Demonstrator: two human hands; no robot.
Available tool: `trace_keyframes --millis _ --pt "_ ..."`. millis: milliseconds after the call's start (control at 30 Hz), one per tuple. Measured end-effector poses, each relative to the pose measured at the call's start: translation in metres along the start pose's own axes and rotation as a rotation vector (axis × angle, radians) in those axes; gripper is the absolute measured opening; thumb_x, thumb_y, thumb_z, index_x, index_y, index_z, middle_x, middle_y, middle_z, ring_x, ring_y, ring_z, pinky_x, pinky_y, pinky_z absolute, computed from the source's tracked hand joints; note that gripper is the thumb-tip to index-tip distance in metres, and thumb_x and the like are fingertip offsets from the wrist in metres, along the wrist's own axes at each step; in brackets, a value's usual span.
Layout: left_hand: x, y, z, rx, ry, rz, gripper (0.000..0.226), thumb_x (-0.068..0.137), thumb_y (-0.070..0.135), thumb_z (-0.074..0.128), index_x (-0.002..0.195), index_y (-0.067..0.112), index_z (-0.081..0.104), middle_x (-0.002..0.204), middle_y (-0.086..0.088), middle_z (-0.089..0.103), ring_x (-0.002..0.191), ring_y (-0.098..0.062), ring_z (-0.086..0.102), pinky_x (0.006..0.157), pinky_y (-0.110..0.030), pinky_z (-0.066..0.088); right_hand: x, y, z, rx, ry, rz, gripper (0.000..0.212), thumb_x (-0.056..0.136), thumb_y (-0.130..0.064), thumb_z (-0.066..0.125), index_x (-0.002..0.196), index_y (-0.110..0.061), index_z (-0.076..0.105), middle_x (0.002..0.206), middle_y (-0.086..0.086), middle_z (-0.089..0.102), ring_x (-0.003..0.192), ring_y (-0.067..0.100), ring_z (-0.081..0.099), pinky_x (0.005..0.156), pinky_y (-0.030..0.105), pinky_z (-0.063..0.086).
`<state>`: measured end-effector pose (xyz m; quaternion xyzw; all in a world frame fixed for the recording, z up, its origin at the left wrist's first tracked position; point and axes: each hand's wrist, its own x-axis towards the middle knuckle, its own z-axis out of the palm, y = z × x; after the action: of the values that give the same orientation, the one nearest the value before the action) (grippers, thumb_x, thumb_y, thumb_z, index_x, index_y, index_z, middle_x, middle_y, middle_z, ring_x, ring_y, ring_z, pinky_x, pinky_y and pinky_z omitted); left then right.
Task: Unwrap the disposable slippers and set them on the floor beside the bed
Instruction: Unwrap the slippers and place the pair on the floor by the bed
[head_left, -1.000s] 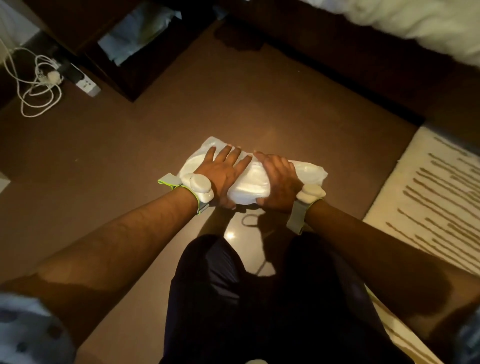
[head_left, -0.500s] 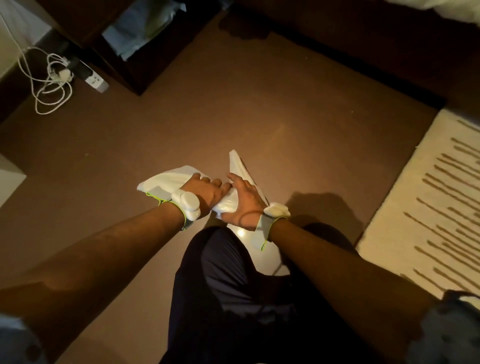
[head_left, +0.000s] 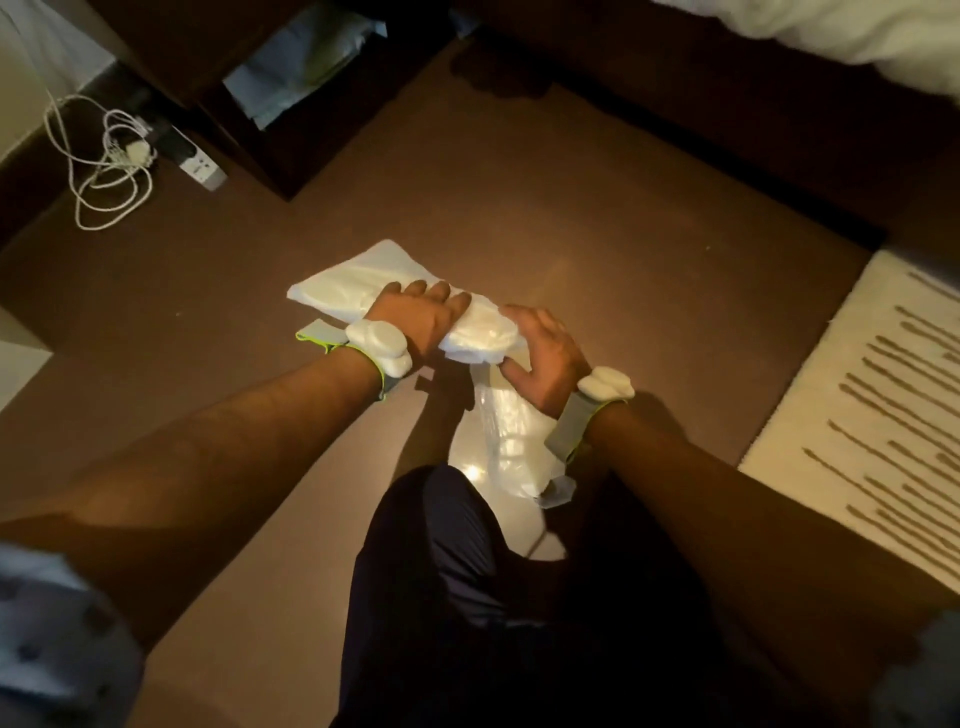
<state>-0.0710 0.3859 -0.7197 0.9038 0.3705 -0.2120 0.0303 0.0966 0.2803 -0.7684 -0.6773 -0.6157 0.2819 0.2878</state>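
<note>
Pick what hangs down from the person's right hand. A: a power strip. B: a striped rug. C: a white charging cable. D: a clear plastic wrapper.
D: the clear plastic wrapper trails down from the right hand toward the legs, while the left hand grips the white slippers.

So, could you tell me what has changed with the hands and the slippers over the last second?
The slippers have slid leftward, partly out of the clear wrapper, which now hangs from the right hand. The left hand went from lying flat on the pack to gripping the slippers. The right hand kept its hold at the wrapper's mouth. The white cable and striped rug stayed put.
</note>
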Motion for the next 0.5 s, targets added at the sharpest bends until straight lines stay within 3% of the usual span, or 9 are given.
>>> trace_keyframes --millis 133,200,300,367,500 --pt "0.012 0.014 -0.031 -0.345 -0.008 0.02 0.056 0.081 0.044 0.066 0.129 0.017 0.052 0.12 -0.014 0.061 0.107 -0.038 0.059 0.093 -0.043 0.048 0.014 0.008 -0.038 0.092 0.057 0.041 0.026 0.087 -0.027 0.062 0.112 -0.022 0.061 0.11 -0.001 0.066 0.098 0.019 0.06 0.085 0.037 0.052" --pt "0.017 0.017 -0.039 -0.43 -0.037 0.024 0.048 0.082 0.03 0.069 0.124 0.011 0.057 0.117 -0.017 0.063 0.105 -0.04 0.06 0.085 -0.037 0.046 0.017 0.013 -0.05 0.207 0.081 0.122 0.016 0.083 -0.031 0.066 0.099 -0.027 0.064 0.095 -0.007 0.068 0.081 0.01 0.061 0.072 0.028 0.053" --pt "0.028 0.022 -0.044 -0.51 -0.01 -0.073 0.03 0.085 0.008 0.062 0.113 -0.003 0.061 0.108 -0.026 0.064 0.099 -0.04 0.061 0.08 -0.038 0.045 0.024 0.025 -0.072 0.33 0.183 0.203 0.01 0.079 -0.024 0.07 0.088 -0.03 0.067 0.081 -0.012 0.066 0.068 -0.002 0.057 0.064 0.02 0.047" --pt "0.034 0.025 -0.048 -0.495 -0.028 -0.135 0.023 0.085 0.008 0.06 0.104 -0.005 0.063 0.095 -0.024 0.065 0.087 -0.036 0.061 0.074 -0.038 0.046 0.03 0.034 -0.087 0.403 0.246 0.248 0.008 0.079 -0.02 0.07 0.085 -0.026 0.069 0.075 -0.005 0.065 0.065 0.003 0.055 0.063 0.026 0.048" --pt "0.044 0.037 -0.058 -0.493 -0.033 -0.168 0.03 0.083 0.016 0.067 0.106 -0.003 0.061 0.102 -0.023 0.064 0.092 -0.041 0.059 0.075 -0.04 0.045 0.036 0.039 -0.103 0.532 0.274 0.296 0.006 0.084 -0.013 0.065 0.084 -0.019 0.064 0.078 0.004 0.062 0.073 0.018 0.054 0.069 0.037 0.049"
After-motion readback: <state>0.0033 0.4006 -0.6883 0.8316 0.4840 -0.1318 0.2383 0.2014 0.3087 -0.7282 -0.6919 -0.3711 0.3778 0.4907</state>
